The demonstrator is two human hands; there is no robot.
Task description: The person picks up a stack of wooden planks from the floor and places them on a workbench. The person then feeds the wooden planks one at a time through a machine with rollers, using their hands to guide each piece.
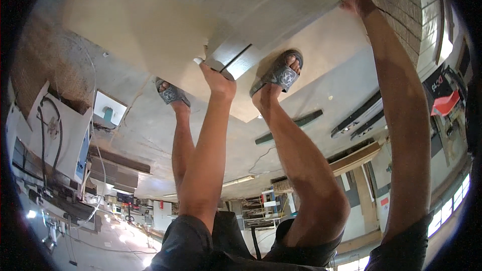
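A long grey panel (281, 12) stretches across the top of the head view, above a large beige sheet (135, 35) on the floor. Its near end is shiny and carries a narrow dark slot. My left hand (218, 79) is closed round this near end, with something white on one fingertip. At the upper right, my right hand (358, 5) grips the panel's right edge with my arm stretched out. The fingers there are partly hidden and blurred.
My sandalled feet stand by the beige sheet, the right sandal (281, 73) on its edge. A stack of boards (396, 10) is at the upper right. Dark strips (288, 126) lie on the floor. A white machine housing (63, 130) with hoses stands left, and a red object (445, 103) right.
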